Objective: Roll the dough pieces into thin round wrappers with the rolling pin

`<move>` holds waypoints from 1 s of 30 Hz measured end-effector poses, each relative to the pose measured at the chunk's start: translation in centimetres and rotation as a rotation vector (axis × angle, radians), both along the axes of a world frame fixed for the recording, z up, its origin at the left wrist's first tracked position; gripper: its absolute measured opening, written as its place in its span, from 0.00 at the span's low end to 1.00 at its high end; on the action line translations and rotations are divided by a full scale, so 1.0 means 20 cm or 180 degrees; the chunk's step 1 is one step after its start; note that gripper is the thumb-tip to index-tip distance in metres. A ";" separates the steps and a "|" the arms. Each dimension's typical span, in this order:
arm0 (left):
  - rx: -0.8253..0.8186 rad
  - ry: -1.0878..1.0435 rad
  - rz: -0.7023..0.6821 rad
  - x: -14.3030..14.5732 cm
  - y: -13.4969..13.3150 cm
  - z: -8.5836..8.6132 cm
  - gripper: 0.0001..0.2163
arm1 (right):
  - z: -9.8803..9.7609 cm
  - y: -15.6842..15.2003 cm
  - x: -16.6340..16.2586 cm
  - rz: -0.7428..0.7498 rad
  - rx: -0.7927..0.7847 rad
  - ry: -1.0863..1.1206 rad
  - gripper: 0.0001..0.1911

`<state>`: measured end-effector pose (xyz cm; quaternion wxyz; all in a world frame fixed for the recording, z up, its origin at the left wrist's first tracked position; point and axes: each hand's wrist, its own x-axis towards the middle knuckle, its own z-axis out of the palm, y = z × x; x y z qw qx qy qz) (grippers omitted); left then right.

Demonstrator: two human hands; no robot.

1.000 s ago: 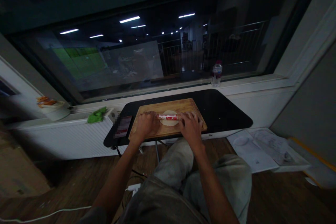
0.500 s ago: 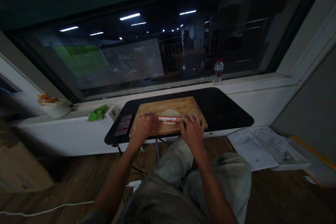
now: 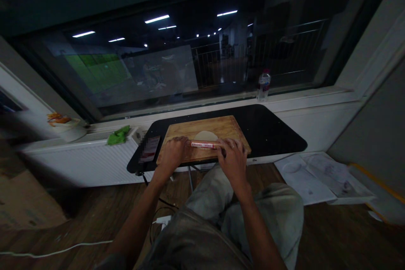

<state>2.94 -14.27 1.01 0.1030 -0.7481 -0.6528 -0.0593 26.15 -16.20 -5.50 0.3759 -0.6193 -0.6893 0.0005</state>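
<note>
By window (image 3: pixel 209 74): tub (image 3: pixel 72 130), orange contents (image 3: pixel 57 119) unclear | left fingers (image 3: pixel 181 140), right fingers (image 3: pixel 232 143) gripping rolling pin (image 3: pixel 204 144)

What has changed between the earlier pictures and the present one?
The rolling pin has rolled nearer, from across the middle of the round dough toward its near edge. The left hand and right hand keep hold of it; nothing was let go. The wooden board, green cloth and bottle stayed.

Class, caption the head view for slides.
Left hand and right hand hold a rolling pin at the near edge of dough.
</note>
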 end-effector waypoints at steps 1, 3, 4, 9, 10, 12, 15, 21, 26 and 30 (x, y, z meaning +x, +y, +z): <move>0.0006 0.0015 0.0018 0.00 0.00 0.00 0.14 | 0.00 0.00 0.00 -0.0001 0.0006 -0.0009 0.20; 0.0022 0.0036 0.0021 -0.01 0.00 -0.01 0.14 | -0.01 -0.01 0.00 0.0002 0.0045 0.0015 0.20; 0.0029 0.0033 0.0008 -0.01 0.00 -0.01 0.14 | -0.02 -0.01 0.00 0.0012 0.0076 0.0043 0.20; 0.0044 -0.0101 -0.0102 -0.03 -0.03 -0.01 0.12 | -0.03 -0.03 0.02 0.0129 0.0154 0.0108 0.20; 0.0045 -0.0144 -0.0121 -0.03 -0.04 -0.01 0.11 | -0.03 -0.04 0.02 0.0160 0.0153 0.0087 0.20; 0.0048 -0.0256 -0.0189 -0.04 -0.06 -0.01 0.10 | -0.04 -0.07 0.03 0.0221 0.0158 0.0017 0.20; 0.0064 -0.0424 -0.0339 -0.06 -0.08 -0.03 0.10 | -0.05 -0.12 0.03 0.0291 0.0199 -0.0122 0.21; 0.0087 -0.0636 -0.0477 -0.10 -0.04 -0.08 0.14 | -0.06 -0.13 0.01 0.0170 0.0201 -0.0376 0.23; 0.0094 -0.0564 -0.0291 -0.10 0.04 -0.15 0.16 | -0.03 -0.03 0.00 0.0124 0.0197 -0.0338 0.22; 0.0236 -0.0465 -0.0316 -0.10 0.09 -0.19 0.21 | -0.01 0.03 0.00 0.0091 0.0243 -0.0216 0.21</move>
